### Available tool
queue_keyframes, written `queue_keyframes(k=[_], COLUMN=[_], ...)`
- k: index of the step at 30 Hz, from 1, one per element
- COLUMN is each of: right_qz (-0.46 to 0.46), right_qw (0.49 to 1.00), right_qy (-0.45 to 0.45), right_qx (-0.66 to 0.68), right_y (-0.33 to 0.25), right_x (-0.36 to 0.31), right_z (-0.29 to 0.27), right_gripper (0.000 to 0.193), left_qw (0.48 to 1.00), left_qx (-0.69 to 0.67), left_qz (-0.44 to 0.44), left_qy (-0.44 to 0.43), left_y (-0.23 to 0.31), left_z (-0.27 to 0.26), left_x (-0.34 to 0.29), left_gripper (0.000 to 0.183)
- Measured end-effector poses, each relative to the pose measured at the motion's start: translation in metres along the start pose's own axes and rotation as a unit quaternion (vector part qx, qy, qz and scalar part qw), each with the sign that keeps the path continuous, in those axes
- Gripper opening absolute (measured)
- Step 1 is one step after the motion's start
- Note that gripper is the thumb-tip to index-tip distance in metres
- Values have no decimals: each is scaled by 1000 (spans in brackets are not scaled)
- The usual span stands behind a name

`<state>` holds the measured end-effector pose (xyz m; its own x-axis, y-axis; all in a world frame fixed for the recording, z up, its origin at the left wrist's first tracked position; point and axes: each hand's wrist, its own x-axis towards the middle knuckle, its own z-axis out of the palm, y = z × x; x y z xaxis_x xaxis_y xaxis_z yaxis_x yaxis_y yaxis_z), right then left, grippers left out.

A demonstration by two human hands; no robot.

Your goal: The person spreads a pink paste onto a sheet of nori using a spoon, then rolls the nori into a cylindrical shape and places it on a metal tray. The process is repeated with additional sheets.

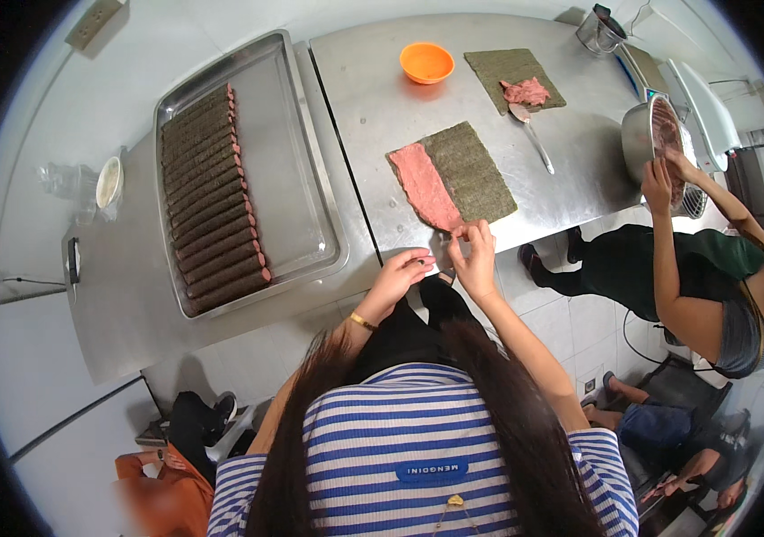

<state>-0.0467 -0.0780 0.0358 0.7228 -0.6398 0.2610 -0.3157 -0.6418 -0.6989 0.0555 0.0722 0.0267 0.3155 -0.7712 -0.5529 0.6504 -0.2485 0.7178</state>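
A green seaweed sheet (pixel 474 170) lies on the steel table in front of me. Pink minced meat (pixel 425 186) is spread in a band along its left side. My right hand (pixel 474 255) has its fingertips pinched at the near end of this band, touching it; whether they hold a bit of meat is hard to see. Just left of it, off the sheet by the table's front edge, my left hand (pixel 397 282) is curled with fingers and thumb together. What lies between those fingertips, if anything, is too small to name.
At left, a metal tray (pixel 297 116) holds several seaweed-wrapped meat rolls (pixel 212 197). Farther back are an orange bowl (pixel 426 63) and a second seaweed sheet (pixel 500 67) with a meat lump and spoon (pixel 536 141). At right, a co-worker's hands (pixel 665 174) are at a metal bowl (pixel 640 143).
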Motion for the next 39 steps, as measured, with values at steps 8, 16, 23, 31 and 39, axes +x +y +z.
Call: queue_keyframes(k=[8, 16, 23, 31, 39], right_qz=[135, 270, 284, -59, -188], right_qw=[972, 912, 916, 994, 971], right_qy=[119, 132, 116, 92, -91], right_qx=[153, 278, 258, -2, -114], right_y=[2, 14, 21, -12, -16], right_x=[-1, -11, -6, 3, 28], right_z=[17, 26, 22, -15, 24], right_gripper=[6, 5, 8, 32, 35], left_qw=[989, 978, 953, 922, 911], left_qx=[-97, 77, 187, 272, 310], left_qz=[66, 124, 173, 209, 209], left_qy=[89, 150, 167, 181, 175], left_y=[43, 77, 83, 87, 80], left_z=[10, -3, 3, 8, -2], left_x=[61, 95, 113, 119, 128], left_gripper=[40, 27, 19, 19, 24])
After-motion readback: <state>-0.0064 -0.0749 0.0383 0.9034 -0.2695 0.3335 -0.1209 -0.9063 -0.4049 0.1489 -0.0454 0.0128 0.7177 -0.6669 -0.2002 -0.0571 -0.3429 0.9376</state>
